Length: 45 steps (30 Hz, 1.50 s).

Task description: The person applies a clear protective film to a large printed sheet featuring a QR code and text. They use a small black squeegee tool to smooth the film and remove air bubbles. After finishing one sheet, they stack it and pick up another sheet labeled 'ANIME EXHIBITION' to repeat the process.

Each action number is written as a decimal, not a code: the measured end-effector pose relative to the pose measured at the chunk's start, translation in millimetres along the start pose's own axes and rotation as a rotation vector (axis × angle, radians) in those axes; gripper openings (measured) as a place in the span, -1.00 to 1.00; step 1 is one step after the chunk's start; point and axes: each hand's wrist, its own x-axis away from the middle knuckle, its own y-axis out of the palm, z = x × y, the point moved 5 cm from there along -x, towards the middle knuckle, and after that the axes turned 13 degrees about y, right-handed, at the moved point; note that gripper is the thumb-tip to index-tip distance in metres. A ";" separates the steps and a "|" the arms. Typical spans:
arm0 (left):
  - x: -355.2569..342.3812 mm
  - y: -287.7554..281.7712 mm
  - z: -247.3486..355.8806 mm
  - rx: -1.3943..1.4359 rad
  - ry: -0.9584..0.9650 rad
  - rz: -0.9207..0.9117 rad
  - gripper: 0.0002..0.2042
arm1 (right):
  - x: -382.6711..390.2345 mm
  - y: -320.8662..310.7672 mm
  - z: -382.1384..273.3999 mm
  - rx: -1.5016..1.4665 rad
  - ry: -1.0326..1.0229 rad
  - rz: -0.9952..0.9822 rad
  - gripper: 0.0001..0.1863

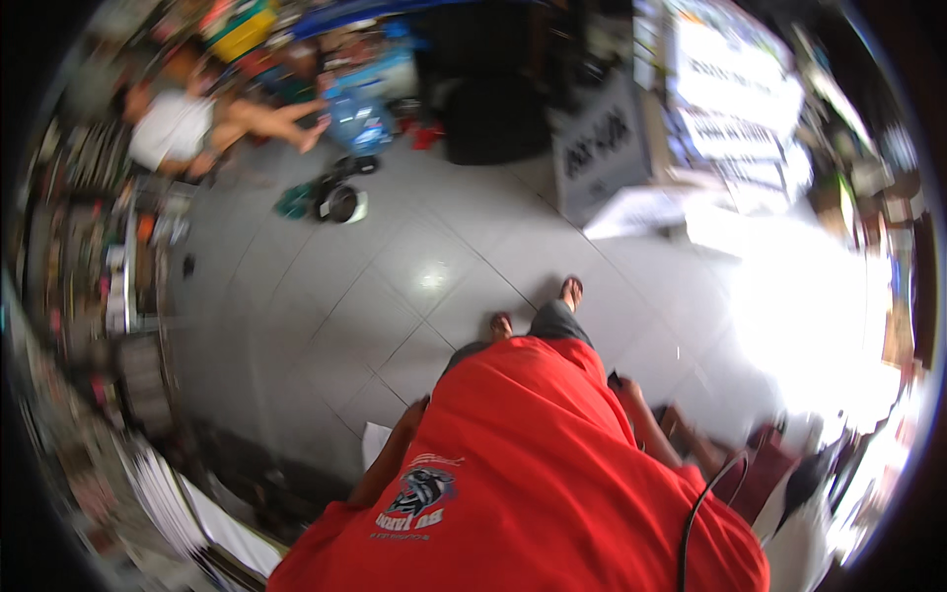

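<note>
My right hand hangs low beside my red shirt. Its fingers look closed around a small dark object, whose kind the blur hides. On the other side, my left hand is mostly covered by the shirt, so its fingers do not show. A flat white piece sticks out beside my left forearm; whether the hand holds it is unclear. Below the shirt my feet in dark red sandals stand on the tiles, one ahead of the other.
Grey floor tiles spread around me. A person in white sits at the far left near a blue water jug and scattered shoes. Crowded shelves line the left. Printed boxes stand far right; another person's arm is nearby.
</note>
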 end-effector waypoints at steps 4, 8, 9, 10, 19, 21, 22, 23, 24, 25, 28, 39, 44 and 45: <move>40.8 39.1 24.6 0.574 -0.435 0.224 -0.43 | -51.4 5.8 -48.4 0.220 -0.138 -0.084 -0.53; 40.2 27.2 83.3 1.004 -0.510 0.404 -0.39 | -90.1 2.0 -134.4 0.248 -0.166 -0.233 -0.53; 41.5 22.1 99.3 1.112 -0.517 0.440 -0.39 | -101.0 0.3 -156.4 0.259 -0.170 -0.271 -0.53; 43.8 17.3 116.6 1.219 -0.526 0.463 -0.38 | -109.4 -2.4 -174.8 0.265 -0.160 -0.308 -0.53; 103.3 -132.4 251.6 2.023 0.319 0.594 -0.32 | -163.4 8.1 -364.3 0.532 -0.118 -0.538 -0.52; 124.3 -157.7 261.8 1.809 0.354 0.978 -0.36 | -153.5 28.3 -406.2 0.671 -0.091 -0.611 -0.52; 128.9 -149.3 241.8 1.532 0.185 1.184 -0.37 | -149.0 41.1 -427.2 0.753 -0.055 -0.653 -0.51; 132.1 -138.5 216.2 1.250 -0.005 1.323 -0.38 | -144.6 51.6 -447.4 0.830 -0.022 -0.676 -0.51; 132.7 -110.4 185.4 1.040 -0.238 1.404 -0.39 | -137.0 67.8 -468.1 0.928 -0.034 -0.697 -0.51; 125.5 -75.2 153.1 0.828 -0.475 1.451 -0.41 | -126.4 88.0 -492.8 1.056 -0.121 -0.703 -0.50; 78.1 66.4 85.9 1.175 -0.738 1.209 -0.32 | -107.4 160.2 -582.5 1.749 -1.434 -0.490 -0.64; 217.6 -38.3 81.0 2.098 0.122 1.601 -0.31 | 24.7 385.8 -641.6 1.199 -0.612 -0.734 -0.84; 331.9 -82.1 35.1 1.950 -0.163 1.498 -0.30 | 122.6 471.2 -630.0 1.443 -0.896 -0.849 -0.88; 346.8 -91.8 29.6 1.829 -0.264 1.497 -0.32 | 138.9 486.4 -633.3 1.441 -0.939 -0.872 -0.87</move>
